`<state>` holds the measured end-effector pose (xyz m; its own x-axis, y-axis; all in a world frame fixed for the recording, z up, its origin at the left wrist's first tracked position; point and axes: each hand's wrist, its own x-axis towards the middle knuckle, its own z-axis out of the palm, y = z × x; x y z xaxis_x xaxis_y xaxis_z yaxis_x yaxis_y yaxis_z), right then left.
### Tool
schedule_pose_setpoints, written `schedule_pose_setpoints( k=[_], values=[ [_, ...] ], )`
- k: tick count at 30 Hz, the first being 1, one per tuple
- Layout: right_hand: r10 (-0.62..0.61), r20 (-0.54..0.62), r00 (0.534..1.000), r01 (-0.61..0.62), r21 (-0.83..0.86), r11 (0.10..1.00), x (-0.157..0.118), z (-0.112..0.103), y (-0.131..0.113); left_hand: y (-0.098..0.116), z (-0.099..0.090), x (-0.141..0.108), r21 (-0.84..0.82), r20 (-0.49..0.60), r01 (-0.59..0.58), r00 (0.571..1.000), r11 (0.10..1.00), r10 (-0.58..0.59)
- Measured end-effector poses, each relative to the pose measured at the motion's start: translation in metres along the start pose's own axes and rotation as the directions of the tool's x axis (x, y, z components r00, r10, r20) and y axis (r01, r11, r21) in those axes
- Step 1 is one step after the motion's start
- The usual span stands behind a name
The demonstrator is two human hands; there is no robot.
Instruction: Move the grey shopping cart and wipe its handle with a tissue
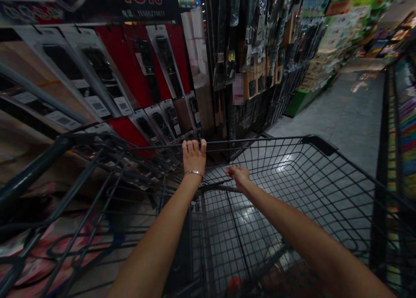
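Observation:
My left hand (194,158), with a thin bracelet at the wrist, has its fingers hooked over the far rim of a dark wire shopping cart (260,140). To its right, my right hand (238,176) hovers over the cart's basket. Its fingers are curled in, and whatever they may hold is hidden. Bare wire mesh and the grey floor beneath show through around both arms. Packaged belts or straps (167,57) hang on a red display just beyond the rim.
A dark price sign (143,3) tops the display at the left. Long black packaged goods (224,33) hang beyond the cart. The tiled aisle (354,98) runs off to the upper right, between green-based stacks (300,99) and colourful shelves (407,129). The cart's thick handle (30,172) is at left.

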<state>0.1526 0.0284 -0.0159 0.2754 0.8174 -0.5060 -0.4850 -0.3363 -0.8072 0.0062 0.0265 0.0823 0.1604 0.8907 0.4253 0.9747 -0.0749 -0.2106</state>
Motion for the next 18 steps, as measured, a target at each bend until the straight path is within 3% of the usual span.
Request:
schedule_pose_setpoints(
  k=[5, 18],
  values=[
    [-0.002, -0.04, 0.999, 0.002, -0.008, 1.0, 0.01, -0.004, 0.014, 0.0, 0.002, 0.001, -0.084, -0.016, 0.015, 1.0, 0.996, -0.016],
    [0.001, -0.147, 0.989, -0.006, -0.032, 0.999, 0.036, -0.025, 0.052, 0.001, 0.009, 0.0, -0.05, -0.067, 0.014, 0.998, 0.999, -0.018]
  ],
)
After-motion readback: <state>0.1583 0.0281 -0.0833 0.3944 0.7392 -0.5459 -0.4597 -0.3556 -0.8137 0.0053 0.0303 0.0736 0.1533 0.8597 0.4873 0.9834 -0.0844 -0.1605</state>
